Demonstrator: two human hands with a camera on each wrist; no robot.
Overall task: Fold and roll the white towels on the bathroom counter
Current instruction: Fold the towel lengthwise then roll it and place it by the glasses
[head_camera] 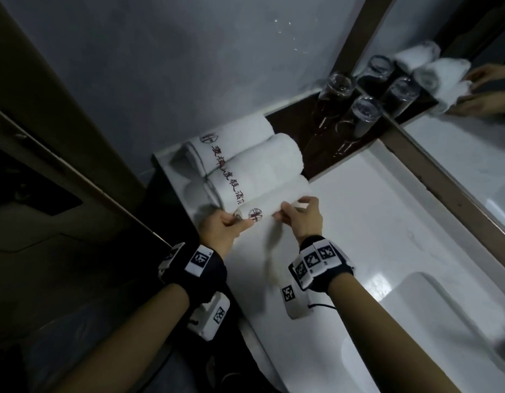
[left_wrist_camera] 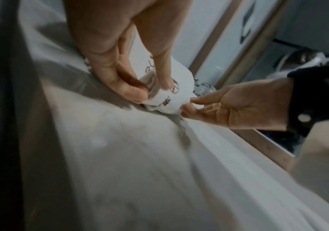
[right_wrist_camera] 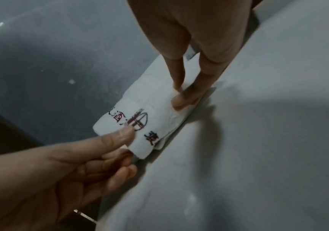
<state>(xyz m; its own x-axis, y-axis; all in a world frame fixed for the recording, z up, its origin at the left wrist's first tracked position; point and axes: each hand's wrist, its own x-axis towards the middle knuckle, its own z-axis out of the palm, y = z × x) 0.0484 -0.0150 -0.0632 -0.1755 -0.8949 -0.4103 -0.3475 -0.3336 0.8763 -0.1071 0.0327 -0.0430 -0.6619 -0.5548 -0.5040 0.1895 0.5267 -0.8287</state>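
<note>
White bathroom worktop (head_camera: 367,236) under dim light, grey wall behind, wood-framed mirror (head_camera: 472,154) along the back edge, basin (head_camera: 432,316) sunk toward the near right. 3 rolled white towels packed side by side at the left end of the worktop, each touching the next: back roll (head_camera: 234,134) nearest the wall, middle roll (head_camera: 259,165), front roll (head_camera: 276,199) closest to the person. Dark red embroidered characters and a round emblem across the roll ends. Left hand (head_camera: 221,229) at the left end of the front roll, thumb (right_wrist_camera: 118,137) on the emblem, fingers curled beneath, pinching the end. Right hand (head_camera: 302,219) on the same roll further right, fingers narrow and bent, fingertips (right_wrist_camera: 181,100) pressing and nipping the outer layer. Dark tray (head_camera: 308,126) at the back corner of the worktop beside the mirror, 2 upturned glasses (head_camera: 359,117) standing on it. Black wrist bands with square printed markers on both forearms.
</note>
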